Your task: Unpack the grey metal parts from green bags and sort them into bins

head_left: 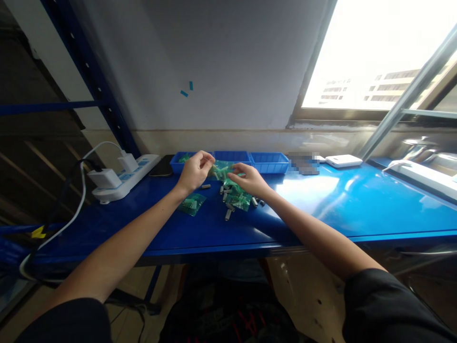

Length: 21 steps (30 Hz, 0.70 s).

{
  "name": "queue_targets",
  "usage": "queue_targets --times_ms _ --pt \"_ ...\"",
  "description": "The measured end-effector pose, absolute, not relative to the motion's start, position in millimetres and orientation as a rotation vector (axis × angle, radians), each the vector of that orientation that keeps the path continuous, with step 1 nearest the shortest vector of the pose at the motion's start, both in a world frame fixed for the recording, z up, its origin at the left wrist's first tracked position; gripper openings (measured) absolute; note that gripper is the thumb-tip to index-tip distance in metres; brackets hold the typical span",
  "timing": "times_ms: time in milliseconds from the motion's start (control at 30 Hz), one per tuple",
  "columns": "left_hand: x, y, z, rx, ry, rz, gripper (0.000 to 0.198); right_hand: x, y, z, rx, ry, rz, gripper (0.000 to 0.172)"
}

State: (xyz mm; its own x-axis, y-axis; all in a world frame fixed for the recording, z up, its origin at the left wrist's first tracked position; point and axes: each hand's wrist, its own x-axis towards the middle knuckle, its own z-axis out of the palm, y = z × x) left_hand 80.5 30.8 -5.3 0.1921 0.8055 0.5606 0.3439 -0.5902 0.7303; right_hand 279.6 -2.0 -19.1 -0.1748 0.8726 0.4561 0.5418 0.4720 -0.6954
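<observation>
My left hand [195, 172] has thumb and forefinger pinched together at the left edge of a small green plastic bag [221, 171]. On the bag's right side, my right hand [250, 180] grips it with thumb and fingers. The bag is stretched between both hands above the table and seems to have small pale pieces inside. Below it lies a heap of similar green bags [238, 199], with several small silvery metal pieces [227, 215] scattered around. One more filled green bag [192, 205] rests apart, beneath my left wrist.
A row of three blue bins [268, 163] stands against the wall; the left one holds green bags. Leftward are a dark phone [162, 166] and a white power strip [117, 183] with plugged-in chargers. A white box [343, 161] sits right on the blue table [374, 209].
</observation>
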Motion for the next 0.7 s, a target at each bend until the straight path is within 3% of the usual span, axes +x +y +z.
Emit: queue_targets --times_ms 67,400,700 --pt "82.2 29.6 -6.3 2.004 1.062 1.367 0.022 276.9 -2.7 -19.4 -1.144 -1.809 0.549 0.026" --pt "89.5 25.2 -10.4 1.929 1.100 1.105 0.033 275.2 -1.2 -18.7 -1.065 -1.580 0.626 0.018" --pt "90.4 26.2 -10.6 1.877 1.014 1.064 0.024 275.0 -3.0 -13.6 -1.197 -1.449 0.716 0.013"
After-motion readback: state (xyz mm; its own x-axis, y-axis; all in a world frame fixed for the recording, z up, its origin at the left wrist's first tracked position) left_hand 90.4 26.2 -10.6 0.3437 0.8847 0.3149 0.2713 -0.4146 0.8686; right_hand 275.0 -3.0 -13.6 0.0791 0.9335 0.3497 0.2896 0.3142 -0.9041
